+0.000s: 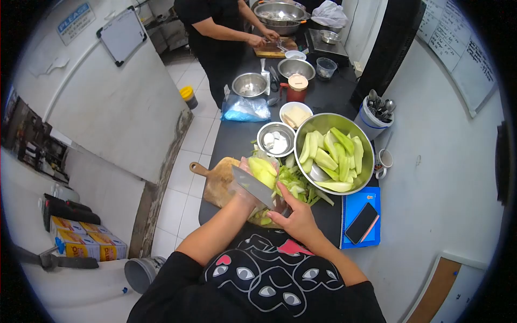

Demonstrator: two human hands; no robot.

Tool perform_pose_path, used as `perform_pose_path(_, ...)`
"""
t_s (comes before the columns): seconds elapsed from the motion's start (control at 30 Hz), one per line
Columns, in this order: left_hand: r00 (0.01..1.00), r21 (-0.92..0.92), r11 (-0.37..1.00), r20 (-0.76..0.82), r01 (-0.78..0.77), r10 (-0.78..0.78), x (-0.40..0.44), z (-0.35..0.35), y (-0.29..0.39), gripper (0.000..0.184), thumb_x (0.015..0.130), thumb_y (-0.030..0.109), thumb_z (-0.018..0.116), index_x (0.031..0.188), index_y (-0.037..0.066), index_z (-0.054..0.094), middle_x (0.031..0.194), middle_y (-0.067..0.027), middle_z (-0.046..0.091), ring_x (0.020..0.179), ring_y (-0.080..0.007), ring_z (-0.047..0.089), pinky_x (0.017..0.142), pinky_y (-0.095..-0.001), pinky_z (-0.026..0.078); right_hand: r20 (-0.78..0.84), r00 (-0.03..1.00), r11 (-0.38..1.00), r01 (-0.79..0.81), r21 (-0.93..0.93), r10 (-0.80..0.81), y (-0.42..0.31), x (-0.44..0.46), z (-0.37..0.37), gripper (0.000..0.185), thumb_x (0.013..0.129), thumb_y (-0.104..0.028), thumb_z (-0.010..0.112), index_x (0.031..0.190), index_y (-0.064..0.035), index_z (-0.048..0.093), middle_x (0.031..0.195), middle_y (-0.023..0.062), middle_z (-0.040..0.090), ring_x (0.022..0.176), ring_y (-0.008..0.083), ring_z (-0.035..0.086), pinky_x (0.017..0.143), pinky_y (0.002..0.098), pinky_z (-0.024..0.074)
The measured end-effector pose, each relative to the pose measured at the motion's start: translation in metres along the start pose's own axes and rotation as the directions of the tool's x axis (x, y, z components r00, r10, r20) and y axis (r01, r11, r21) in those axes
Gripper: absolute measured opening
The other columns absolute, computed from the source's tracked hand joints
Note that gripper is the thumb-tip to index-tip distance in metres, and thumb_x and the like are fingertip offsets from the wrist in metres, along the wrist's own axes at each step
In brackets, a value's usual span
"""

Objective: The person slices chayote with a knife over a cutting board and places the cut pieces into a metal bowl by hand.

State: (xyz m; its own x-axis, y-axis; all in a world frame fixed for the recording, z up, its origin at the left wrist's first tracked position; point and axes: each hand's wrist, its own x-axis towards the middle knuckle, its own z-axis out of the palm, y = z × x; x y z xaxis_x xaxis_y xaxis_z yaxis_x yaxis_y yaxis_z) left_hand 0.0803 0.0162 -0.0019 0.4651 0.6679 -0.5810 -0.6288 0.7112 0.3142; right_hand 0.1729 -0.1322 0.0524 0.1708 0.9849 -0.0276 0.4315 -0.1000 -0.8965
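Observation:
My left hand (243, 192), seemingly in a clear plastic glove, is closed around a pale green peeled piece that looks like green papaya (263, 171). A wide knife blade (253, 184) crosses in front of that hand and hides part of it. My right hand (297, 214) is closed at the blade's lower right end, its index finger stretched along it; the handle is hidden. Beneath lies a wooden cutting board (218, 183) with green peelings (293, 182) heaped on its right. Cut pale green wedges (334, 153) fill a large steel bowl (368, 161) beyond my right hand.
A small steel bowl (276, 125) of white pieces, a white bowl (309, 109) and a red jug (295, 92) stand farther back. At right are a phone (362, 223) on a blue folder (353, 202) and a mug (385, 158). Another person (215, 43) works at the far end.

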Motion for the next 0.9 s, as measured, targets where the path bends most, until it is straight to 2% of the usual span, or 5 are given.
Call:
perform_pose_path(0.13,0.995,0.160,0.984,0.071,-0.077,0.066,-0.010,0.002,0.000,0.052,0.095,0.057,0.029,0.106,0.011,0.053,0.094,-0.0074,0.060,0.083,-0.0215,0.060,0.077,-0.0360,0.050,-0.108,0.986,0.989,0.120,-0.092,-0.129,0.009,0.003,0.002,0.078,0.072,-0.026,0.076,0.139,-0.0119,0.039,0.086,0.0189,0.063,0.073,0.0230,0.062,0.071,0.0313,0.0486)
perform_pose_path(0.43,0.996,0.163,0.986,0.083,-0.037,0.024,-0.028,0.022,0.011,0.052,0.094,0.056,0.036,0.113,0.011,0.054,0.094,-0.0069,0.061,0.085,-0.0214,0.060,0.078,-0.0373,0.051,0.012,1.000,0.999,0.015,-0.032,-0.014,-0.007,0.004,-0.009,0.075,0.078,-0.032,0.071,0.141,-0.0104,0.035,0.109,0.0248,0.060,0.098,0.0367,0.061,0.083,0.0372,0.0479)
perform_pose_path(0.77,0.947,0.156,0.959,0.257,-0.236,0.191,-0.045,0.021,0.008,0.054,0.092,0.059,0.038,0.113,0.010,0.050,0.097,-0.0072,0.057,0.088,-0.0195,0.059,0.078,-0.0345,0.050,-0.010,0.996,0.996,0.092,0.000,-0.092,-0.009,0.005,-0.010,0.073,0.079,-0.027,0.071,0.140,-0.0096,0.037,0.111,0.0244,0.060,0.099,0.0341,0.062,0.084,0.0349,0.0474)
perform_pose_path(0.83,0.840,0.320,0.797,0.382,-0.512,0.386,-0.054,0.016,0.005,0.054,0.092,0.059,0.039,0.113,0.010,0.049,0.097,-0.0066,0.057,0.089,-0.0190,0.059,0.077,-0.0335,0.049,-0.010,0.995,0.995,0.101,0.025,-0.101,-0.011,0.005,-0.011,0.073,0.079,-0.026,0.071,0.140,-0.0092,0.037,0.113,0.0244,0.060,0.100,0.0332,0.062,0.084,0.0338,0.0469)
perform_pose_path(0.9,0.632,0.576,0.295,0.564,-0.763,0.531,-0.052,0.005,0.006,0.053,0.091,0.058,0.041,0.112,0.010,0.048,0.097,-0.0059,0.056,0.089,-0.0188,0.058,0.077,-0.0328,0.049,-0.030,0.990,0.988,0.137,0.065,-0.135,-0.009,0.006,-0.009,0.073,0.079,-0.025,0.071,0.141,-0.0095,0.036,0.113,0.0247,0.059,0.102,0.0328,0.062,0.085,0.0328,0.0466)
